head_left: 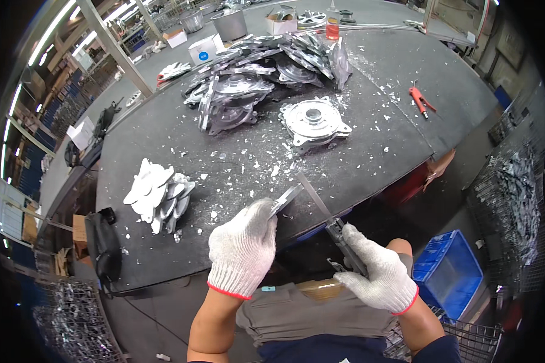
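On the left of the dark counter [369, 160], small silver pieces [157, 192] lie heaped, the lower ones mostly covered. Next, the gloved left hand [243, 239] pinches a flat metal piece [287, 198] above the counter's near part; its fingertips and the piece's near end are hidden. Large castings [239, 91] pile on the far side, overlapping too much to count, and one round casting [304, 126] lies just right. The gloved right hand's [375, 269] fingers wrap a dark-bodied tool [351, 249], partly covering it; its blade [314, 196] comes close to the piece, contact unclear. Farther right lies a red air gun [418, 100].
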A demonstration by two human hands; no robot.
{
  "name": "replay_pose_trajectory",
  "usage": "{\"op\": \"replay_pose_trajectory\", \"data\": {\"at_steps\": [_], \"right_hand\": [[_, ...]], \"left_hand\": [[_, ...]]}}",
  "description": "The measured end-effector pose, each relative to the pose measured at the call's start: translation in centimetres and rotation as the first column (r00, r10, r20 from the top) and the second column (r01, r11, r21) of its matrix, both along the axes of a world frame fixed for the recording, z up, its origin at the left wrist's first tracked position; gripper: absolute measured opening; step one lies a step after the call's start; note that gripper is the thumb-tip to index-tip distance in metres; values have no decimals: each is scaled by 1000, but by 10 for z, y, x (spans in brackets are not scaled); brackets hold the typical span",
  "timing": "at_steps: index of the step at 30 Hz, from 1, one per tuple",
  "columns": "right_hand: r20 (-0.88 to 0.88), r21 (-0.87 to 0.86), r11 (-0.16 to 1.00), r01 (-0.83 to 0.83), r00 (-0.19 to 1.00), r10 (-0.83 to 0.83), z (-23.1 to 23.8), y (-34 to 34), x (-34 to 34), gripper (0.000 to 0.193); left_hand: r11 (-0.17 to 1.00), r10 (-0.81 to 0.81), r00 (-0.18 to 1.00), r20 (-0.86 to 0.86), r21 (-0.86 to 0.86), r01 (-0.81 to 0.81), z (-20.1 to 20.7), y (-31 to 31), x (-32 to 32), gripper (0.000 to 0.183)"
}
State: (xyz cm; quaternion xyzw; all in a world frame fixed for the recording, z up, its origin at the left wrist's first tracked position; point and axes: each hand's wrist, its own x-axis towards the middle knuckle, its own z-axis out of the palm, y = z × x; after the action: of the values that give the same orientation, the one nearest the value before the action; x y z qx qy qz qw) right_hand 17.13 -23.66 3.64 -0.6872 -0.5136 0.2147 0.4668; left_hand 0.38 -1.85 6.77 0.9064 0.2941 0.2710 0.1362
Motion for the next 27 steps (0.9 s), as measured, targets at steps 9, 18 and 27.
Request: {"op": "replay_pose_trajectory", "data": {"at_steps": [9,18,27], "right_hand": [[200,-181,983,13,980,24,24,9,-10,65],[97,-38,999,4,995,0,16,7,-4,61],[465,-228,972,51,883,63,29,19,-18,50]], "left_hand": [[998,14,998,-61,-67,-19,-3,3,-3,20],[996,11,1000,-14,-87,-12,-3,0,-2,20],[996,12,1000,-26,-93,-14,0,2,-2,21]]}}
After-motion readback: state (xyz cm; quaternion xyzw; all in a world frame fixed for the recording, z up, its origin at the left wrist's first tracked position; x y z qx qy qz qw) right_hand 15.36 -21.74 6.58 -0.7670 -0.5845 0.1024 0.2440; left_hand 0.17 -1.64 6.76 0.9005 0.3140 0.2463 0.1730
